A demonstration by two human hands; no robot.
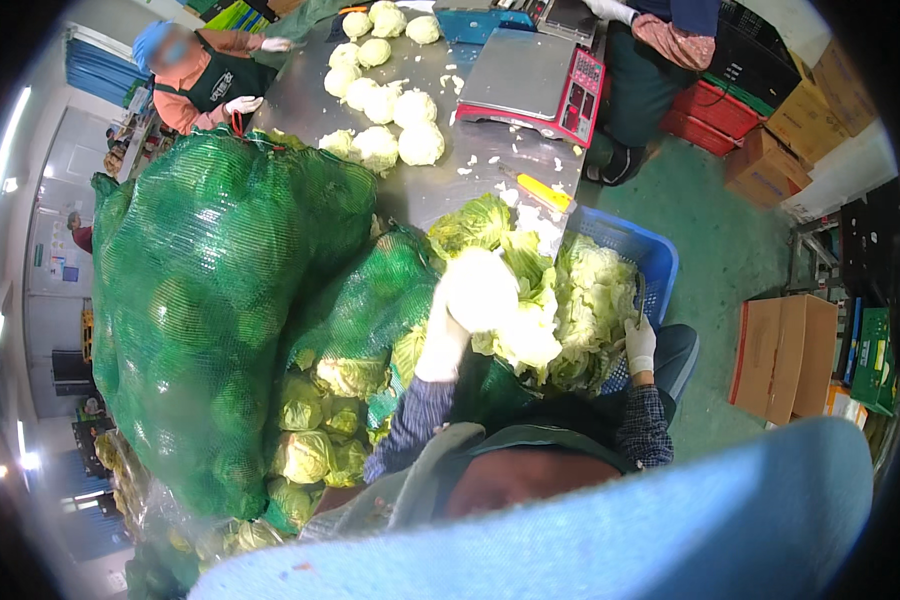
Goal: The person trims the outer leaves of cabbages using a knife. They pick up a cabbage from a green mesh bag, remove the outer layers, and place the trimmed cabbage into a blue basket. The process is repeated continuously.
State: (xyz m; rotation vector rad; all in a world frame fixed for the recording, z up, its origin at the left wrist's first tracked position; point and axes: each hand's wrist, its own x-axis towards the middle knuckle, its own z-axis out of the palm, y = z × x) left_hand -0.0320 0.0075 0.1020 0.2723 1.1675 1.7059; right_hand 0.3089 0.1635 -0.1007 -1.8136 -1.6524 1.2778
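My left hand [445, 337], in a white glove, holds a pale cabbage head [484, 291] that glare turns nearly pure white. Loose outer leaves [525, 330] hang beside the head on its right. My right hand [640, 346], also gloved, is closed around a thin, narrow tool [641, 291], probably a knife, pointing away from me. Under and between my hands, a blue plastic crate [664, 259] is heaped with trimmed cabbage leaves [589, 300]. A yellow-handled knife [544, 192] lies on the metal table [487, 174] near its corner.
Green mesh sacks of cabbages [217, 300] crowd my left, with loose cabbages [304, 456] below. Peeled cabbages [420, 142] and a red-edged scale [521, 79] stand on the table. Co-workers [195, 79] are across it and at its right. A cardboard box [780, 356] sits on the floor.
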